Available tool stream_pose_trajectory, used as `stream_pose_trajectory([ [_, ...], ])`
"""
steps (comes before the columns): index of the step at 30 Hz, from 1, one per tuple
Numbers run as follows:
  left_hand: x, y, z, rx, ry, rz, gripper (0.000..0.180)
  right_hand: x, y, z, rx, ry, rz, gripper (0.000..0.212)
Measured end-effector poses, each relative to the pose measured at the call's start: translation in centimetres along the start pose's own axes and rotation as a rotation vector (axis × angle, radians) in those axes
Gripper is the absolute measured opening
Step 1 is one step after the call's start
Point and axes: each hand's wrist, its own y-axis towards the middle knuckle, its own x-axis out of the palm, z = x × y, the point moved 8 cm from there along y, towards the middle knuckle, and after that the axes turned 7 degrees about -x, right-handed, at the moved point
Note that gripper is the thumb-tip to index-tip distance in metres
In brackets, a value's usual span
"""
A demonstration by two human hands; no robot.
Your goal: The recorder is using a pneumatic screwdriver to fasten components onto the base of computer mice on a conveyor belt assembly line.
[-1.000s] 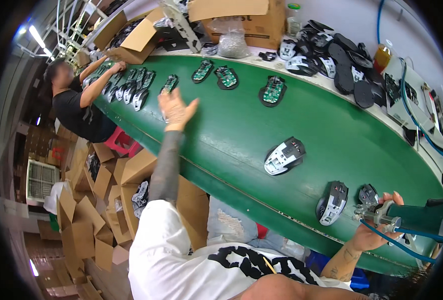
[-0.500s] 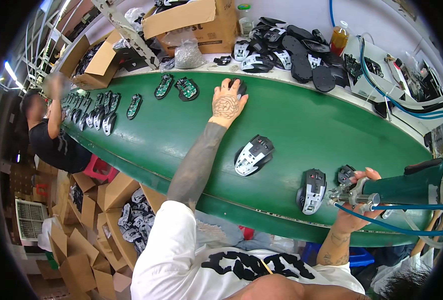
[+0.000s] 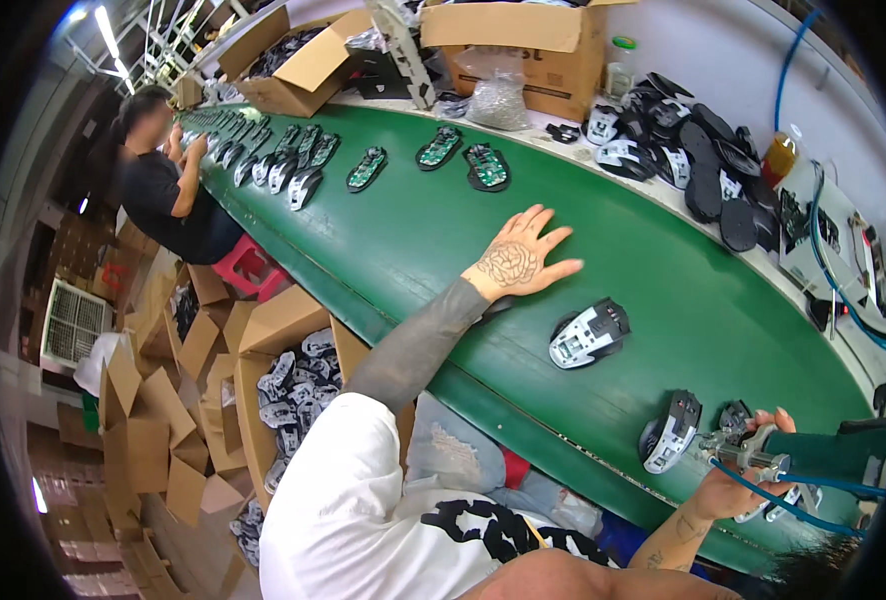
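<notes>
My left hand [image 3: 519, 256] hovers over the green bench, fingers spread and nothing in its grip. Under its wrist a dark object [image 3: 497, 308] partly shows; I cannot make out its kind. At the right, my right hand [image 3: 715, 490] grips a half-assembled computer mouse [image 3: 735, 415], fingers on the far side. A metal clamp-like tool [image 3: 758, 457] with blue hoses hides most of that mouse and the palm. Beside it lies a black-and-silver mouse [image 3: 672, 432]. Another open-topped mouse [image 3: 589, 333] rests between my hands.
Mouse bases with green circuit boards [image 3: 487, 167] line the far left of the bench [image 3: 403, 250]. A shelf behind carries dark shells [image 3: 703, 165], a bottle [image 3: 780, 155] and a carton [image 3: 523, 60]. Another person [image 3: 158, 170] sits at left; boxes of parts [image 3: 298, 395] stand below.
My left hand has let go of the dark mouse at the far side and drawn back toward me, its fingers spreading. The view has swung left. My right hand stays at the tool.
</notes>
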Motion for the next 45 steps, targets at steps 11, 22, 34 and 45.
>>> stream_pose_trajectory([
  [11, -4.2, 3.1, -11.5, -0.287, 0.015, 0.389, 0.048, 0.6, -0.1, -0.4, -0.078, -0.07, -0.01, 0.064],
  [22, -0.4, 4.6, -23.6, -0.666, 0.027, -0.012, 0.106, -1.1, -0.5, 2.1, -0.032, -0.065, -0.039, 0.059],
  [34, -7.1, -6.8, -22.0, -0.115, -0.101, -0.228, 0.066, -0.7, 0.7, 1.5, -0.258, -0.136, 0.057, 0.064],
  [45, -14.7, -16.6, -46.3, -0.677, 0.231, 0.517, 0.059, -2.4, 0.1, 4.1, -0.078, -0.248, -0.018, 0.038],
])
